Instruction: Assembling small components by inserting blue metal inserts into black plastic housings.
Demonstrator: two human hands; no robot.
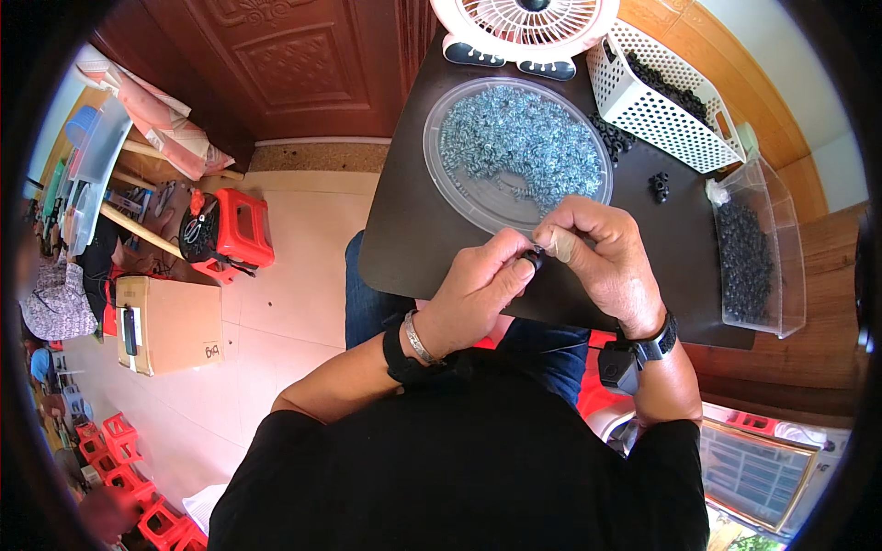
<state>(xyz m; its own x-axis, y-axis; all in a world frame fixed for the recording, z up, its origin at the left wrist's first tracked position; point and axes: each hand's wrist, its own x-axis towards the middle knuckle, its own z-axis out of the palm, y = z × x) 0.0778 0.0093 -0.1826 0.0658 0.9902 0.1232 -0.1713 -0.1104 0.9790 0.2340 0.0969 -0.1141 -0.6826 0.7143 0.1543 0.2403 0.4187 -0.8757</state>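
Note:
My left hand [478, 292] pinches a small black part [534, 257] between thumb and fingertips, just over the near side of the dark table. Right beside it, the thumb and finger of my right hand [602, 262] are pressed together at the part; what they hold is too small to make out. Beyond my hands lies a shallow round clear plastic tray [447, 190]. Heaped in it are many small bluish, shiny, coil-like pieces [514, 138], thinner toward the near left of the tray.
A white perforated basket [634, 108] of black parts stands at the back right, loose black parts [660, 186] near it. Clear bin [792, 248] of black pieces: right edge. Pink-and-white fan [535, 26]: behind the tray. Cardboard box [184, 326] and red stool [246, 230]: floor left.

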